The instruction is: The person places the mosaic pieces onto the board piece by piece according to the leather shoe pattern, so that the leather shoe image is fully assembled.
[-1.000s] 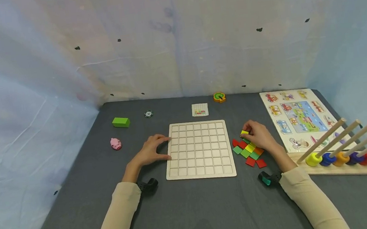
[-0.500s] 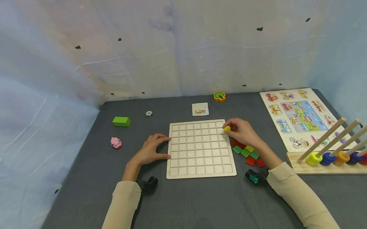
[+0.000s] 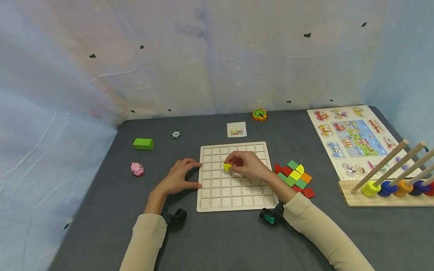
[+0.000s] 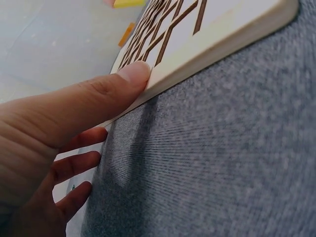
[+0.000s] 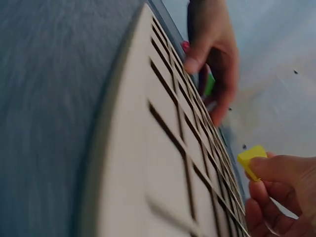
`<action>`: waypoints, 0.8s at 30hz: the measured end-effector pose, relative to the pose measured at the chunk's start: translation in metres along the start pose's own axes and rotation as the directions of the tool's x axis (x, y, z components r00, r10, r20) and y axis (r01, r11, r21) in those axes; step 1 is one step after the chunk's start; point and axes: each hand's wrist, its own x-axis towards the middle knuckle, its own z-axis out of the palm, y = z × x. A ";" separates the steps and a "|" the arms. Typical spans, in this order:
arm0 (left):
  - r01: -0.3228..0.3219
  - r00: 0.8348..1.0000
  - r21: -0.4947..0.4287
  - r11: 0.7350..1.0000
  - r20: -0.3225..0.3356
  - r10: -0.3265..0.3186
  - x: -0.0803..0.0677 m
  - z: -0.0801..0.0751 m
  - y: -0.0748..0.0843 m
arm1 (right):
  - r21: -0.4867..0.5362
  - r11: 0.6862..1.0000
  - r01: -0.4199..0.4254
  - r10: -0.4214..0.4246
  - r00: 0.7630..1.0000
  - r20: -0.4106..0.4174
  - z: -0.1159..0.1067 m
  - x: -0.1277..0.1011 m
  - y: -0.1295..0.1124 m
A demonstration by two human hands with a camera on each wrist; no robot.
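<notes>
The right hand (image 3: pixel 249 166) has moved left from the pile of tiles (image 3: pixel 295 179) and now pinches a yellow tile (image 3: pixel 227 167) over the middle of the grid board (image 3: pixel 237 195), ready to place it. The left hand (image 3: pixel 176 179) presses the board's left edge with relaxed fingers.

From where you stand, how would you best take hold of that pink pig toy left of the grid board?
Probably from above, pinching the pink pig across its rounded flanks with thumb and forefinger. It sits alone on the grey table, apart from the green block, so both sides look free. The left hand, resting on the grid board's left edge, is nearer than the right hand, which pinches a yellow tile.
</notes>
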 end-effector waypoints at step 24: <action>-0.039 0.999 0.006 0.999 -0.014 0.039 -0.003 -0.001 0.002 | -0.187 0.978 0.098 -0.102 0.995 -0.013 0.040 0.018 -0.008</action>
